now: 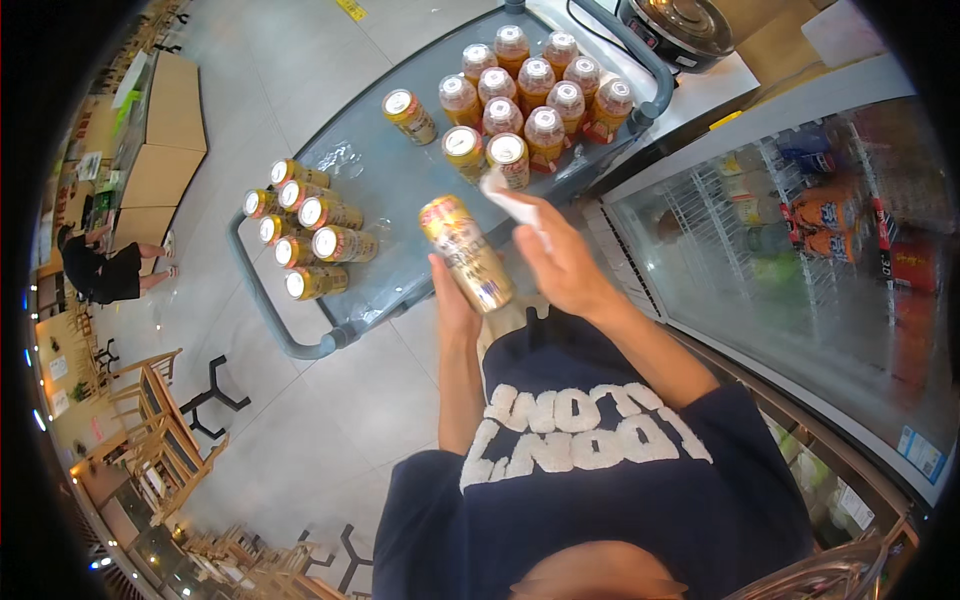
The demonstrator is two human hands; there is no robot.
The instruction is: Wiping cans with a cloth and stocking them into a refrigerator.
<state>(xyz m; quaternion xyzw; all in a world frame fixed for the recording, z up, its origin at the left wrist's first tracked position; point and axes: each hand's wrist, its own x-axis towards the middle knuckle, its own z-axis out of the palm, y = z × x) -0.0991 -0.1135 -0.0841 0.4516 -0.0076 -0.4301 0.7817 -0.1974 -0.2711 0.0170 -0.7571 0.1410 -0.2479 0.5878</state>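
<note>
My left hand (456, 304) is closed round the lower side of a gold drink can (466, 255), tilted above the near edge of a grey cart (397, 180). Beside it, my right hand (559, 259) holds a white cloth or tissue (517, 206) at its fingertips, apart from the can. Just beyond that hand, two gold cans (508, 154) stand in front of several bottles of orange drink (536, 82) with clear caps. A single can (409, 118) stands to their left. Several more cans (330, 217) are grouped at the cart's left end.
A glass-fronted drinks fridge (765, 225) stands close on the right. An electric cooker (679, 30) sits on a white counter at the upper right. The cart's handle (262, 307) juts out left. Wooden chairs (157, 427) and a person (97, 262) are farther off on the left.
</note>
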